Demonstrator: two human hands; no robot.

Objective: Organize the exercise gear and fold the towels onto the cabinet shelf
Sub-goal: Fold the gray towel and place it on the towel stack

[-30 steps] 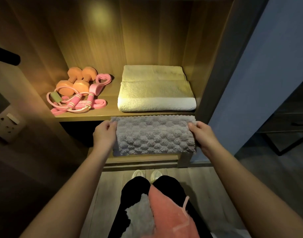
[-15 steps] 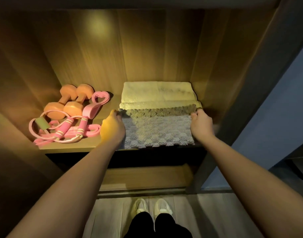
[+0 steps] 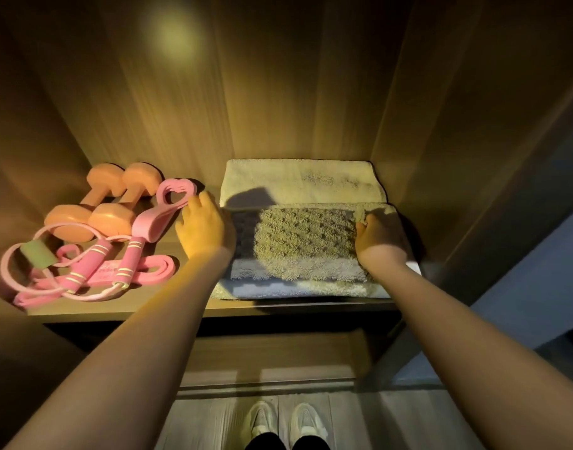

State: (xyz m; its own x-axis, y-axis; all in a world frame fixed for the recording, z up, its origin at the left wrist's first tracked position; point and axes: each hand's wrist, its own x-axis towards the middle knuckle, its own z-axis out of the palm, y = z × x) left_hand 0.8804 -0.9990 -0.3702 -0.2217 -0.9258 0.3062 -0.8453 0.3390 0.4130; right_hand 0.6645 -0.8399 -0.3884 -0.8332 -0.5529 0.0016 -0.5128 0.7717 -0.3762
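A folded grey textured towel (image 3: pixel 303 245) lies on top of a folded cream towel (image 3: pixel 298 180) at the right of the wooden cabinet shelf (image 3: pixel 122 308). My left hand (image 3: pixel 205 230) grips the grey towel's left edge and my right hand (image 3: pixel 381 238) grips its right edge. At the shelf's left lie two orange dumbbells (image 3: pixel 98 206), a pink heart-shaped pull band (image 3: pixel 163 209) and a pink jump rope (image 3: pixel 80 274) with striped handles.
The cabinet's right wall (image 3: pixel 441 157) stands close beside my right hand. A lower shelf (image 3: pixel 272 355) sits under the main one. My white shoes (image 3: pixel 288 420) rest on the grey plank floor below.
Both hands carried the grey towel from in front of the shelf's edge up and inward, setting it flat on the cream towel. The view moved closer to the cabinet.
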